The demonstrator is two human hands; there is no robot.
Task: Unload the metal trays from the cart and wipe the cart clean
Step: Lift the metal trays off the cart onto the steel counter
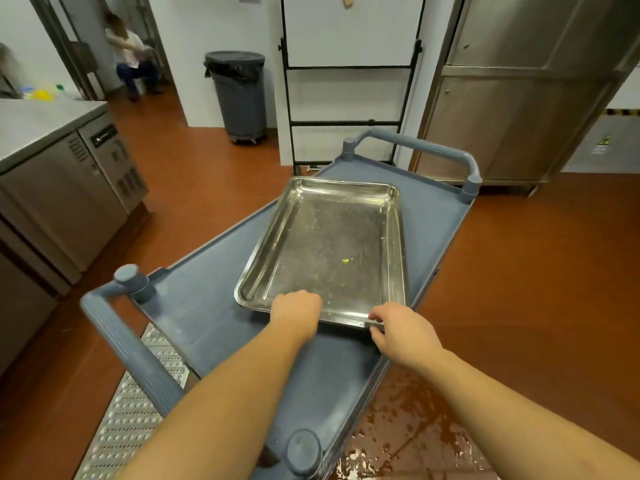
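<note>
Shallow rectangular stainless-steel tray sat on the top deck of the blue-grey plastic utility cart, skewed, long axis running toward 12-1 o'clock, right edge close to the cart's 3 o'clock lip. Tray was empty apart from smears and a small yellow crumb. The near edge looked layered, so possibly more than one tray nested there; couldn't tell.

Left hand was at the tray's 6 o'clock rim, fingers curled over the lip into the tray and gripping it. Right hand was at the 5 o'clock corner, thumb on top and fingers under, pinching the rolled rim.

Handling, as a judgement:
- Weight and stiffness: thin sheet metal, rigid and light if single, noticeably heavier if stacked. It won't flex.
- Surface: smooth and greasy-looking, so slippery.
- Rim: the only real purchase. Its edges could be sharp-ish.
- Grip: both hands were on the short near end, which makes a long lever, so the far end would droop on the lift. Better to slide it toward 6 o'clock and take the long sides at 9 and 3.
- Risk: the wet splashed red floor at 5 o'clock was a slip hazard while carrying.

The brushed-steel counter at 10 o'clock looked like the nearest place to set it down.
</note>
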